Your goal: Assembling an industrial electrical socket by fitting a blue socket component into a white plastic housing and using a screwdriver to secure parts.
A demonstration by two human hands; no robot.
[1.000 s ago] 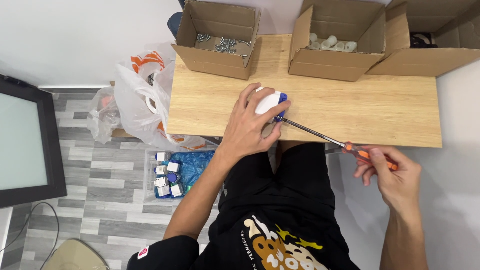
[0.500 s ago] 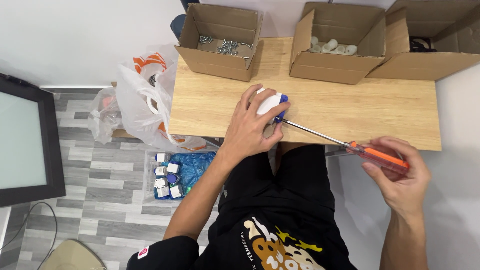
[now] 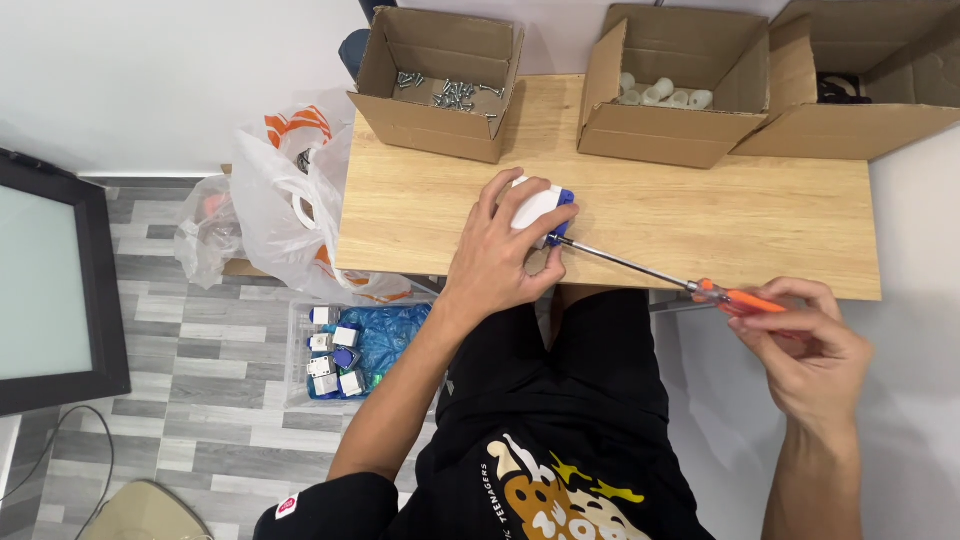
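- Gripping a small white-and-blue plastic block (image 3: 537,210), the left hand (image 3: 500,255) pins it against the pale wooden tabletop (image 3: 700,215), near the front edge.
- A long screwdriver with a thin steel shaft and orange handle (image 3: 650,270) meets the block's blue end; the right hand (image 3: 805,350) is closed round the handle, past the table's edge.
- The block looks light, rigid and smooth, so it would likely slip unless held by its flat sides.
- Behind stand three open cardboard boxes: one with screws (image 3: 445,95), one with white parts (image 3: 660,95).
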